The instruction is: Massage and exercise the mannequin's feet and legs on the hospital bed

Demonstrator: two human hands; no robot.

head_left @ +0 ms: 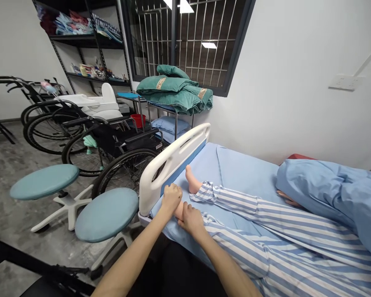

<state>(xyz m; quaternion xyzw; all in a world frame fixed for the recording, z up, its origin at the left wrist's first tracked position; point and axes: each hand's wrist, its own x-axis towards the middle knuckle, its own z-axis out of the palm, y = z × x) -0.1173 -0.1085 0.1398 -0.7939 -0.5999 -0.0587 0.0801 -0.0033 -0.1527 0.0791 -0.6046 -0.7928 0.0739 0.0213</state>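
A single head-worn camera is looking forward and down from the near side of a hospital bed (244,173), facing a barred window (185,41) on the far wall. The left hand (171,199) and right hand (191,220) are showing close up at near centre, while wheelchairs (111,140) are appearing well to the left.

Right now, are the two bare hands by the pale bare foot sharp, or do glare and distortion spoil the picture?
Head view: the left hand, right hand and pale bare foot look sharp and evenly lit, without hard shadows; wide-angle bending curves the white plastic bed footboard; ceiling-light glare shows on the dark-framed window glass.
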